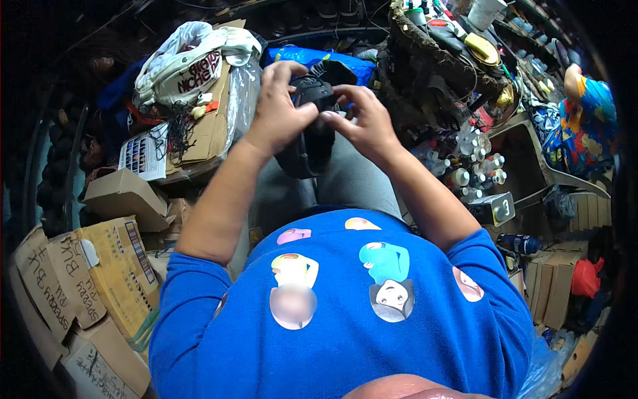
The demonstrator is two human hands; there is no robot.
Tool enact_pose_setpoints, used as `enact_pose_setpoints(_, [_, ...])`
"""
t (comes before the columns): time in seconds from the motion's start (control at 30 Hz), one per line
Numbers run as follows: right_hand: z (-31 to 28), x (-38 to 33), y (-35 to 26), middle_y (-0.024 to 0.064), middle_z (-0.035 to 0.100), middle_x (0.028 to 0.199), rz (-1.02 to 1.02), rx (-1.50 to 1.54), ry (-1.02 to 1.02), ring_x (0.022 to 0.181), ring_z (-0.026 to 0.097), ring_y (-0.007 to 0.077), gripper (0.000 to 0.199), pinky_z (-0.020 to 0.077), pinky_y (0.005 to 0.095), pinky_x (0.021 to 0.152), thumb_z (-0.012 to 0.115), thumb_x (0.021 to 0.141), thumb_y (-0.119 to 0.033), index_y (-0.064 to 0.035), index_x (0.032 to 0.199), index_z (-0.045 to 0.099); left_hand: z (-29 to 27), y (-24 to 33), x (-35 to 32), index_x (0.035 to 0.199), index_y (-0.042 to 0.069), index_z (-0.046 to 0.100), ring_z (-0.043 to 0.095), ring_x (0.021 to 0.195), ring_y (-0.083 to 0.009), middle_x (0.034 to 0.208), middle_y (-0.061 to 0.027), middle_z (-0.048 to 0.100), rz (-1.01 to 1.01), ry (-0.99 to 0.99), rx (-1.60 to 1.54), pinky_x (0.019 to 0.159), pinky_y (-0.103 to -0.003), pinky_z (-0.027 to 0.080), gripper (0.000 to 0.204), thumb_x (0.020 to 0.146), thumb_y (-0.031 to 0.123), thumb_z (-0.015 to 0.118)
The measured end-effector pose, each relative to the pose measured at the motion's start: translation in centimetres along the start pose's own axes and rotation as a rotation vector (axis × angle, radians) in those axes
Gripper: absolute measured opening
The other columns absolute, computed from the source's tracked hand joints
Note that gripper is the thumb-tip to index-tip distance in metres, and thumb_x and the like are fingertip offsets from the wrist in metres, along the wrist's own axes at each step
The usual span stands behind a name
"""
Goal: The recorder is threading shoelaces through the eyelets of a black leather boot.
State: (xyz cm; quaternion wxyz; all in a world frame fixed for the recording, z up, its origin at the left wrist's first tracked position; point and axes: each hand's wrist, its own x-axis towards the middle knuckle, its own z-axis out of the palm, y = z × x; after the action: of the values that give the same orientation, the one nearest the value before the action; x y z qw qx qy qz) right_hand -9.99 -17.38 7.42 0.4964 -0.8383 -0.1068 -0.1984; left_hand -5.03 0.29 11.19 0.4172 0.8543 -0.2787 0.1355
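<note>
A black shoe (318, 145) lies lengthwise over my lap, between my thighs, with grey laces or stitching showing at its far end. My left hand (278, 110) grips its left side, the fingers curled over the far part and the thumb pressed inward. From the right, my right hand (367, 120) pinches the upper near the middle with thumb and fingertips. Both thumbs come close together over the shoe. Whether a small thing is also between the right fingertips cannot be made out. My grey trousers (359, 183) are under the shoe.
Cardboard boxes (123, 199) and a white cloth bag (193, 66) stand at my left. A cluttered round stand (432, 80) with tools is at the far right, with several small bottles (472, 166) below it. Another person's colourful sleeve (588, 126) shows at the right edge.
</note>
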Motion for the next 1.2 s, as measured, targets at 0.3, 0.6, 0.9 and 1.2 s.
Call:
enact_pose_setpoints(0.3, [-1.2, -1.3, -0.6, 0.0004, 0.057, 0.083, 0.532, 0.786, -0.345, 0.085, 0.054, 0.0112, 0.024, 0.0406, 0.0261, 0.078, 0.063, 0.086, -0.030, -0.0062, 0.090, 0.062, -2.1, -1.1, -3.6, 0.128, 0.010, 0.051, 0.046, 0.112, -0.0328, 0.122, -0.0176, 0.042, 0.073, 0.157, 0.182, 0.099, -0.039, 0.038, 0.065, 0.064, 0.009, 0.059])
enact_pose_setpoints(0.6, [-15.6, -3.8, -0.6, -0.0023, 0.061, 0.086, 0.595, 0.154, -0.372, 0.075, 0.050, 0.0045, 0.023, 0.0394, 0.0207, 0.067, 0.059, 0.089, -0.024, -0.0038, 0.099, 0.065, -2.4, -5.3, -4.5, 0.103, -0.001, 0.060, 0.058, 0.091, -0.0162, 0.114, -0.0103, 0.048, -0.067, 0.018, -0.132, 0.081, -0.028, 0.047, 0.034, 0.070, 0.003, 0.056])
enact_pose_setpoints(0.9, [-25.4, -4.0, 1.0, -0.0024, 0.060, 0.072, 0.672, -0.034, 0.048, 0.064, 0.051, 0.0048, 0.009, 0.0413, 0.0191, 0.061, 0.066, 0.084, -0.009, -0.0011, 0.087, 0.065, 5.1, -7.9, -3.5, 0.092, -0.003, 0.063, 0.058, 0.074, -0.0096, 0.084, -0.0055, 0.066, -0.496, -0.233, -0.753, 0.071, -0.022, 0.046, 0.022, 0.072, 0.007, 0.063])
enact_pose_setpoints(1.2, [-12.9, 1.7, 2.8, 0.0019, 0.062, 0.087, 0.352, 0.342, 0.223, 0.071, 0.056, 0.0088, 0.016, 0.0472, 0.0233, 0.067, 0.059, 0.090, -0.019, -0.0062, 0.099, 0.063, 10.0, -11.8, -2.0, 0.081, 0.002, 0.065, 0.059, 0.074, -0.0111, 0.078, -0.0040, 0.064, -0.727, -0.399, -1.080, 0.072, -0.024, 0.045, 0.011, 0.076, 0.011, 0.062])
